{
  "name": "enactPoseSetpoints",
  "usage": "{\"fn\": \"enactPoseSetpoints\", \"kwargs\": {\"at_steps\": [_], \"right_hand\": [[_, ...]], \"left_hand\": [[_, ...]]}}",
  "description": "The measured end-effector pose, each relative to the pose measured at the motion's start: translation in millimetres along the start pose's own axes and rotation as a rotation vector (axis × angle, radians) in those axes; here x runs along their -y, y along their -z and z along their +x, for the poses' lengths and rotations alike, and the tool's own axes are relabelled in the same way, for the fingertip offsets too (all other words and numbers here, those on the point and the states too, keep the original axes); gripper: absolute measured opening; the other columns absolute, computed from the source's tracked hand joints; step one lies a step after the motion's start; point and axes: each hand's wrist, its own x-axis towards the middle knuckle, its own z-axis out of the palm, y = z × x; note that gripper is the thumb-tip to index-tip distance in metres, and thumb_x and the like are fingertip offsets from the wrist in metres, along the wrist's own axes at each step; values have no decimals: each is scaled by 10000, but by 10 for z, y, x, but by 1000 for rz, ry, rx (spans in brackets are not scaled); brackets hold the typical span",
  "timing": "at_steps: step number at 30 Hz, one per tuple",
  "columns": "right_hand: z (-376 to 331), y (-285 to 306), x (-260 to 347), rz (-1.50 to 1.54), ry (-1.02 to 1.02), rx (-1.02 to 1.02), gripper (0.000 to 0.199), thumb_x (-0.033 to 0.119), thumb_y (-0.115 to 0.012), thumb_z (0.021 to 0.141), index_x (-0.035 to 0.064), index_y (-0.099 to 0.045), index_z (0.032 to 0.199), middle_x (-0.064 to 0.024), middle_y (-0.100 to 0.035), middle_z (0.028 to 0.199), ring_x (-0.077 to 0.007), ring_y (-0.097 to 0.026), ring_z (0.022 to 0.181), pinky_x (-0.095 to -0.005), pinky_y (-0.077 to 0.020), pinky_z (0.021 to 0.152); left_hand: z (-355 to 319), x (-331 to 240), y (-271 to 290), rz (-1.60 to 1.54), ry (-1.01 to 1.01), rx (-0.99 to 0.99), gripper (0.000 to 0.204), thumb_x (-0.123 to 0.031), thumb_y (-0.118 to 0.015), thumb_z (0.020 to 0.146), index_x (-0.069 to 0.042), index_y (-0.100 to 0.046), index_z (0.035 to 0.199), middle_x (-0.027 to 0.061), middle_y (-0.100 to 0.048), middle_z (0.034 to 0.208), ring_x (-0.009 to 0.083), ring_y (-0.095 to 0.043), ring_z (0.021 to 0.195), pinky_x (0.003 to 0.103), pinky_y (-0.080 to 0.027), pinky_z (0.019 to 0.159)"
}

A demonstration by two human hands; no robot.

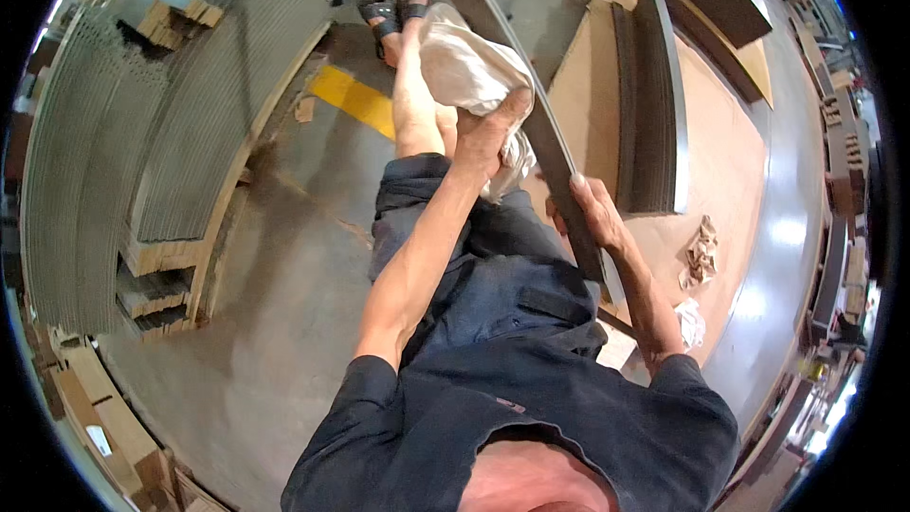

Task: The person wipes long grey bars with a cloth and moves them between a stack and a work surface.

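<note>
while the left hand (493,133) holds cloth (463,62), the right hand (593,212) grips a board (547,137)

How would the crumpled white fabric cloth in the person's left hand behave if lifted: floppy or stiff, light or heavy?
The crumpled white fabric cloth would probably flop, since it falls in loose folds around the left hand. It is likely light, as it looks thin and wrinkled. Rolling seems unlikely, bunched as it is.

Two hands (491,136) hold a grey strip (554,144) and white cloth (469,59).
</note>
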Motion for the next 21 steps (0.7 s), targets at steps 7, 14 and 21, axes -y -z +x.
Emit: {"fn": "enactPoseSetpoints", "kwargs": {"at_steps": [7, 14, 21], "right_hand": [[-213, 785, -786, -610, 102, -539, 478, 350, -612, 907, -11, -505, 1201, -224, -633, 996, -300, -609, 910, -397, -467, 814], [-868, 913, -2074, -801, -137, -693, 473, 303, -664, 860, 19, -505, 1204, -269, -618, 1015, -419, -602, 926, -465, -468, 792], [-959, 891, -2566, -861, -84, -683, 457, 304, -682, 841, 35, -517, 1171, -226, -615, 989, -408, -597, 921, -469, -470, 798]], "left_hand": [[72, 274, 605, -120, 147, -278, 514, -17, -739, 780, -4, -442, 1201, 149, -622, 988, 250, -665, 697, 369, -567, 499], [-78, 111, 660, -6, 56, -460, 430, -33, -720, 802, -9, -490, 1164, 115, -614, 948, 237, -624, 684, 380, -557, 566], [-100, 154, 652, 40, 41, -441, 420, -11, -712, 792, 5, -483, 1143, 116, -614, 912, 232, -619, 675, 375, -552, 557]]}}
